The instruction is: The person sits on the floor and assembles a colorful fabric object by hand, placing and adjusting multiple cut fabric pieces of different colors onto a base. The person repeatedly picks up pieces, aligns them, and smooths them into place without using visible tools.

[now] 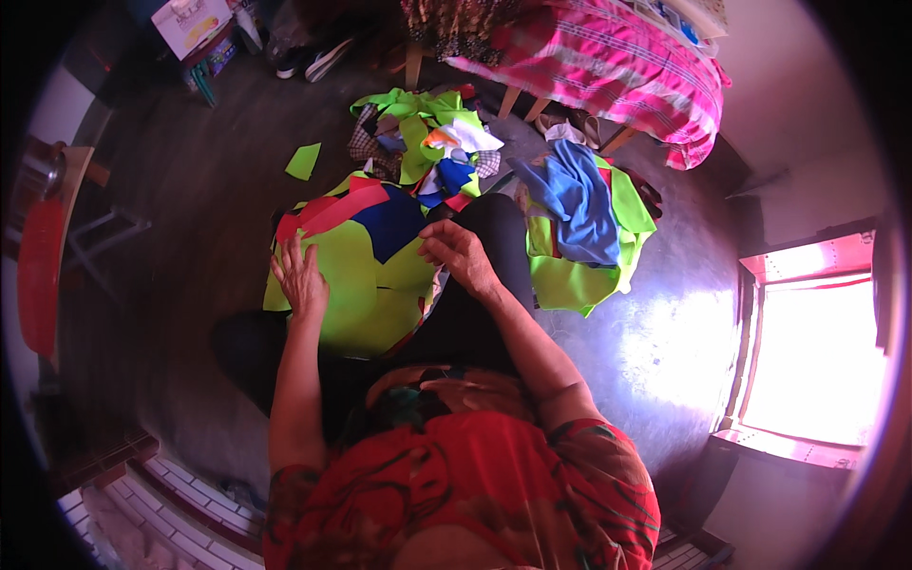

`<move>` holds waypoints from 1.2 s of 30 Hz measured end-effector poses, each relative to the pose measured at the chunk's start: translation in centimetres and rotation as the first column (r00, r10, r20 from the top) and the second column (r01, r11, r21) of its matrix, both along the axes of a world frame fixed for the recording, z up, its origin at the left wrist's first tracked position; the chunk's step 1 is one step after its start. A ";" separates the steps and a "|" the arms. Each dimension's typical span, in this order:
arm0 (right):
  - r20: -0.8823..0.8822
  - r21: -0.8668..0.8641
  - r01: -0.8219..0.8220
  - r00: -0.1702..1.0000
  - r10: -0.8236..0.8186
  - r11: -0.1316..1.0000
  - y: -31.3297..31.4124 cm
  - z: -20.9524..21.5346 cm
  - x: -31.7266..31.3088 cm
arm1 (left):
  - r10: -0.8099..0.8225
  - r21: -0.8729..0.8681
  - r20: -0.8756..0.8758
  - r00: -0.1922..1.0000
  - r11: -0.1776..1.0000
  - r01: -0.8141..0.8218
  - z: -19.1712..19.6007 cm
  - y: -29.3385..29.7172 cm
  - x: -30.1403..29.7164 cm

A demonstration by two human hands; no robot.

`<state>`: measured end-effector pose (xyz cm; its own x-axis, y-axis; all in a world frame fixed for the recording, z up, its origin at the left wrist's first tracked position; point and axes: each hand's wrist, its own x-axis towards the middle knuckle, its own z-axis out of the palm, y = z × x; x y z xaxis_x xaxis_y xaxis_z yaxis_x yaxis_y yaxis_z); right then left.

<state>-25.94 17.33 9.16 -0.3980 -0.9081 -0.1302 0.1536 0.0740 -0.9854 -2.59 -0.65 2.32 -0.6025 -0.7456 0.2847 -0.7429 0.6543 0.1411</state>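
The dark floor (190,190) spreads round me, with the pink striped bed (608,57) beyond and heaps of cut fabric: a blue and green pile (579,218) to my right, a mixed scrap pile (423,133) ahead. Across my lap lies the lime-green fabric piece (356,285), with red and navy cloth (380,214) at its far edge. My left hand (302,277) rests flat on it, fingers spread, gripping nothing. My right hand (458,252) pinches its right edge, fingers curled. I judge it best to press down left and draw right, smoothing evenly.
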 end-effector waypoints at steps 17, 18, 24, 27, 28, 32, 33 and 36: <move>-0.994 0.068 0.848 0.105 -0.040 0.525 13.3 5.2 -18.7 | -0.048 0.029 -0.075 0.996 0.998 0.050 -0.4 0.3 0.7; -0.993 0.114 0.871 0.113 0.032 0.478 13.4 4.7 -18.8 | -0.048 0.032 -0.079 0.996 0.998 0.050 -0.5 0.2 0.9; -0.980 0.189 0.885 0.198 0.024 0.426 13.9 4.0 -18.9 | -0.045 0.051 -0.106 0.993 0.997 0.050 -1.1 -0.2 1.6; -0.973 0.140 0.870 0.209 -0.097 0.472 13.7 5.5 -18.8 | -0.041 0.062 -0.115 0.993 0.997 0.048 -1.1 0.0 1.5; -0.969 0.096 0.865 0.194 -0.152 0.493 13.6 5.9 -18.8 | -0.040 0.063 -0.116 0.992 0.997 0.048 -0.9 0.0 1.5; -0.844 -0.286 0.808 0.042 -0.534 0.516 12.9 8.5 -19.5 | -0.038 0.062 -0.111 0.993 0.997 0.045 -0.8 0.1 1.3; -0.784 -0.358 0.783 0.043 -0.619 0.509 12.3 10.0 -18.9 | -0.037 0.052 -0.119 0.992 0.998 0.044 -0.9 0.0 1.4; -0.566 -0.593 0.609 0.150 -0.810 0.527 10.1 13.4 -16.5 | -0.037 0.017 -0.141 0.989 0.999 0.040 -1.2 -0.2 1.4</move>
